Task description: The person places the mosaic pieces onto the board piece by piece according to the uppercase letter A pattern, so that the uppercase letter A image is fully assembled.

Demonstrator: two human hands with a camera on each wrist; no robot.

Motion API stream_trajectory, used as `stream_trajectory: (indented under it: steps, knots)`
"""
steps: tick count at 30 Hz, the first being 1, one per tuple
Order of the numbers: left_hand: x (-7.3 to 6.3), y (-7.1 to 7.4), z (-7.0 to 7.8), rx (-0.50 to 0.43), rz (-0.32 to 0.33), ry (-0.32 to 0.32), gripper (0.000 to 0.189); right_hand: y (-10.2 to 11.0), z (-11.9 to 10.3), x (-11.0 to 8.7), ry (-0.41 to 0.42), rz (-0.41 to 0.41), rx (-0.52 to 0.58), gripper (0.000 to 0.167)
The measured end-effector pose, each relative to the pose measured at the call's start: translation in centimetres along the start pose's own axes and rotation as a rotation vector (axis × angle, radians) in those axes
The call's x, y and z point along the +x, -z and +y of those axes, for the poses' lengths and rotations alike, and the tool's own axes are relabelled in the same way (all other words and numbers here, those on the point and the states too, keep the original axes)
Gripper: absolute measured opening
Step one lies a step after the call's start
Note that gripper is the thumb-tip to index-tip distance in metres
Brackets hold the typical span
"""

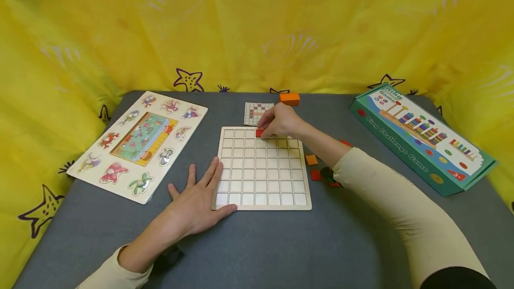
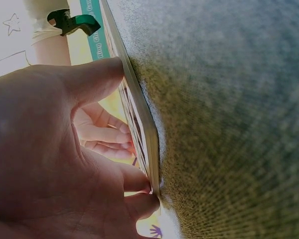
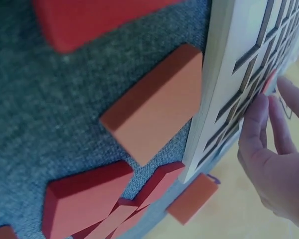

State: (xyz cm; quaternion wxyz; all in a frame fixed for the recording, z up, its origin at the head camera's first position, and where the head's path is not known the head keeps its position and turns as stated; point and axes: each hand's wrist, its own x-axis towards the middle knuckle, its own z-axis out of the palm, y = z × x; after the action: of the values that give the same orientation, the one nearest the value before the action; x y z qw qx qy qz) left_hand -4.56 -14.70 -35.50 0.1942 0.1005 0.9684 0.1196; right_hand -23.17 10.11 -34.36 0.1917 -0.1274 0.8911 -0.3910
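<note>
A pale wooden grid board [image 1: 243, 169] with square cells lies flat on the grey table. My right hand [image 1: 283, 121] pinches a red square tile [image 1: 259, 133] at the board's far row, left of its middle. In the right wrist view, the tile's red edge [image 3: 269, 82] shows between thumb and fingers. My left hand [image 1: 196, 204] rests at the board's near left corner, fingers spread and mostly straight. Its thumb lies along the near edge and its fingertips touch the left edge. A small pattern card [image 1: 253, 113] with coloured squares lies just beyond the board.
Orange [image 1: 311, 159] and red tiles [image 1: 316, 175] lie right of the board, several partly hidden by my right arm. An orange block [image 1: 289, 99] sits by the card. An animal picture puzzle [image 1: 190, 124] lies at left, a green game box [image 1: 421, 142] at right. A yellow cloth [image 1: 241, 35] hangs behind.
</note>
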Motion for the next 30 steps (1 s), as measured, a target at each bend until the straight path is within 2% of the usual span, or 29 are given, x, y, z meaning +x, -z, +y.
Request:
stream_trajectory:
  steps: [11,30]
  knots:
    - [-0.2,-0.1,0.1,-0.004,0.003,0.002,0.111,1.2,0.5,-1.4,-0.043,0.006,0.065,0.021]
    - [-0.1,-0.1,0.0,-0.006,0.01,-0.006,0.109,4.6,2.8,-4.7,-0.03,0.052,0.036,0.026]
